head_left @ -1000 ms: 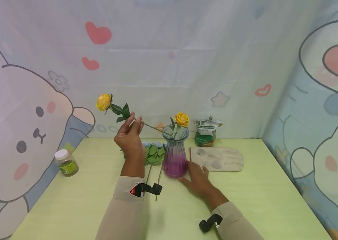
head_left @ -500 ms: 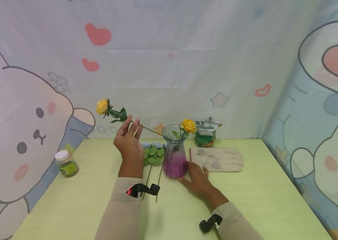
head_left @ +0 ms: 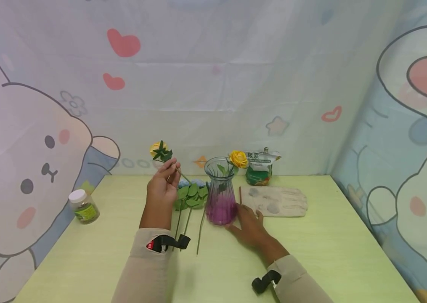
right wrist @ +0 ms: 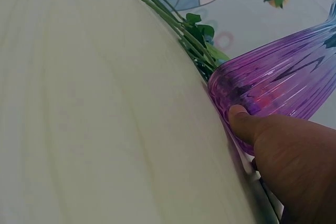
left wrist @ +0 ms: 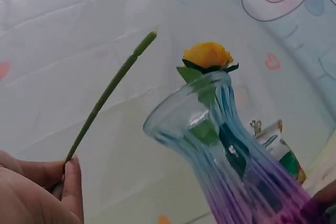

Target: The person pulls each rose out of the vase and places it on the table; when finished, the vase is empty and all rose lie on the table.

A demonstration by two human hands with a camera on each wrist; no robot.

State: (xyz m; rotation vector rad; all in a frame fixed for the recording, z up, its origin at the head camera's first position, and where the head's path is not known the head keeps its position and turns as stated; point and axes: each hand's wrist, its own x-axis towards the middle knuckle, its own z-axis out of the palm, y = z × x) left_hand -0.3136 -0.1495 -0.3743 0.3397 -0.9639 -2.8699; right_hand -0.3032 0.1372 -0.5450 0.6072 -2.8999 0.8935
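Observation:
My left hand [head_left: 163, 185] pinches the stem of a yellow rose [head_left: 159, 150] between thumb and fingers, left of the vase. The bare end of that stem [left wrist: 107, 95] points up toward the vase mouth in the left wrist view, apart from the rim. A ribbed glass vase [head_left: 221, 200], blue above and purple below, stands upright on the table. Inside it, a second yellow rose [head_left: 238, 159] leans over the right rim. My right hand [head_left: 252, 227] holds the vase base; its thumb [right wrist: 247, 121] lies on the glass, and the other fingers are mostly hidden in the right wrist view.
Blue flowers with green leaves [head_left: 193, 195] lie just left of the vase, stems toward the front. Behind on the right are a clipped green-and-white bag [head_left: 259, 168] and pale work gloves [head_left: 283, 202]. A white-lidded jar [head_left: 84, 206] stands at far left.
My left hand has drawn the rose's stem end away from the vase mouth and lowered the bloom, which moved right. The rose in the vase has tipped rightward. My right hand stays put.

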